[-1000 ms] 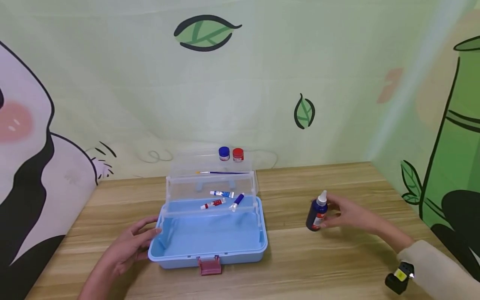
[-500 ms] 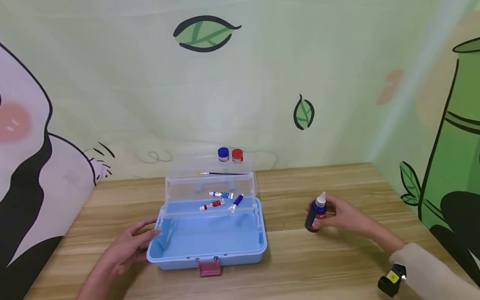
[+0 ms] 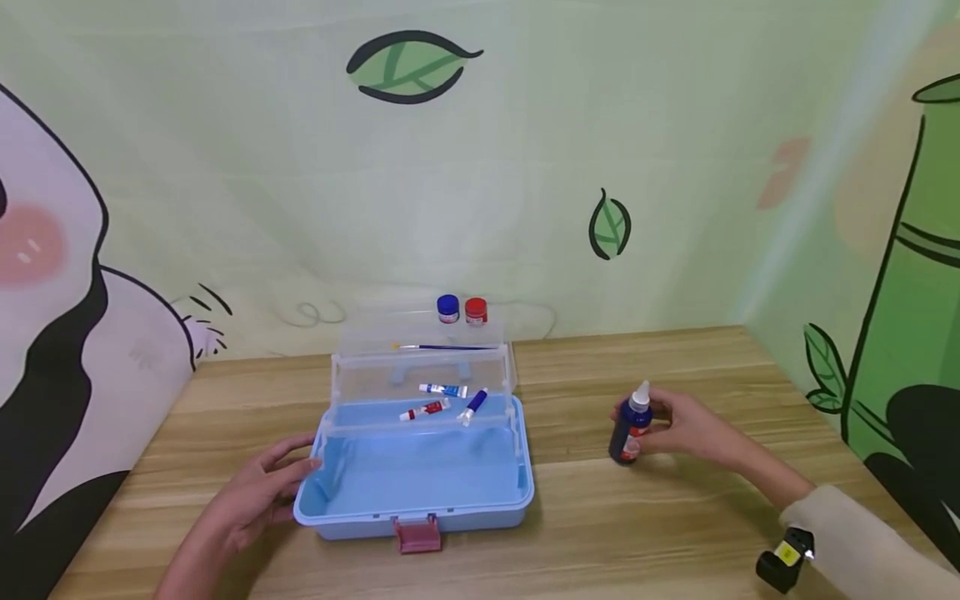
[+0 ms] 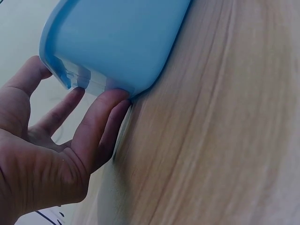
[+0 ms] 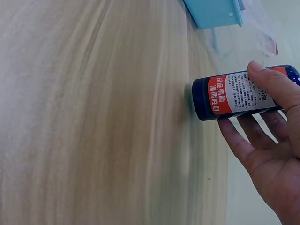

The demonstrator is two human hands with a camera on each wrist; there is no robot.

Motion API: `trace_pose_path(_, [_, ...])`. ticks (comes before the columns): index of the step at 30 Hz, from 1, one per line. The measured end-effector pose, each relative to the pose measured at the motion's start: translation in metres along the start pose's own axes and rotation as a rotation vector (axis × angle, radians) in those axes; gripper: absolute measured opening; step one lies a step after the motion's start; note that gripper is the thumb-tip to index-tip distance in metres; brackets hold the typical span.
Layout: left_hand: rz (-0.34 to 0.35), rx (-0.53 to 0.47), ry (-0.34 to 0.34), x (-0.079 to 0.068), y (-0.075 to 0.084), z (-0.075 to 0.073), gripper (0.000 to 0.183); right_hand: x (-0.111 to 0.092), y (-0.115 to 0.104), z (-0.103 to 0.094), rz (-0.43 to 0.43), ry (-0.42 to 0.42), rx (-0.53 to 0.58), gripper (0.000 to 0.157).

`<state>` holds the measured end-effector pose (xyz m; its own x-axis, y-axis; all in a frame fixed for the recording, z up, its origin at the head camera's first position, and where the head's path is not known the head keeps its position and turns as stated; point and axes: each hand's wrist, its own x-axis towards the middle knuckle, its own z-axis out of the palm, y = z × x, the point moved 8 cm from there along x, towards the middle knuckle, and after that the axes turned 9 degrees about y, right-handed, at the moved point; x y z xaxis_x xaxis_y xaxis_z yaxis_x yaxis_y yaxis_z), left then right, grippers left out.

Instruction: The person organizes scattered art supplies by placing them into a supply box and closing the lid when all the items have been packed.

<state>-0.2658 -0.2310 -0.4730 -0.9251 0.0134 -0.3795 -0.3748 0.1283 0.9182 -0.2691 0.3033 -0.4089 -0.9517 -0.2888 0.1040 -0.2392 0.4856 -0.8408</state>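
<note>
At the right of the head view, my right hand (image 3: 690, 429) grips a dark blue ink bottle (image 3: 624, 435) with a white pointed nozzle, thumb on one side and fingers on the other. The right wrist view shows the bottle's red and white label (image 5: 246, 91); whether its base touches the table I cannot tell. My left hand (image 3: 258, 492) rests its fingertips against the left end of the light blue storage box (image 3: 416, 471). In the left wrist view, the thumb (image 4: 96, 115) and fingers touch the box's end wall without curling round it.
The box's clear inner tray holds a red paint tube (image 3: 425, 409), a blue one (image 3: 443, 389) and a dark blue one (image 3: 475, 402). Behind them lie a paintbrush (image 3: 450, 347) and two paint jars, blue (image 3: 448, 309) and red (image 3: 476, 312). A pink latch (image 3: 418, 534) hangs in front.
My right hand has shifted slightly left with the ink bottle and then nearly stopped. The left hand and the box have not visibly moved.
</note>
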Motion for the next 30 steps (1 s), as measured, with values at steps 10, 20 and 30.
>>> trace_pose_path(10, [-0.002,0.022,0.009,0.001,0.004,-0.001,0.069,0.006,-0.011,-0.005,-0.001,0.030,0.016,0.057])
trace_pose_path(20, [0.009,0.004,0.003,0.001,0.003,0.000,0.066,0.012,-0.025,-0.004,-0.031,0.027,0.004,0.055])
trace_pose_path(30, [0.020,-0.015,-0.008,-0.002,0.003,0.002,0.062,0.013,-0.035,-0.002,-0.034,0.023,0.022,0.050])
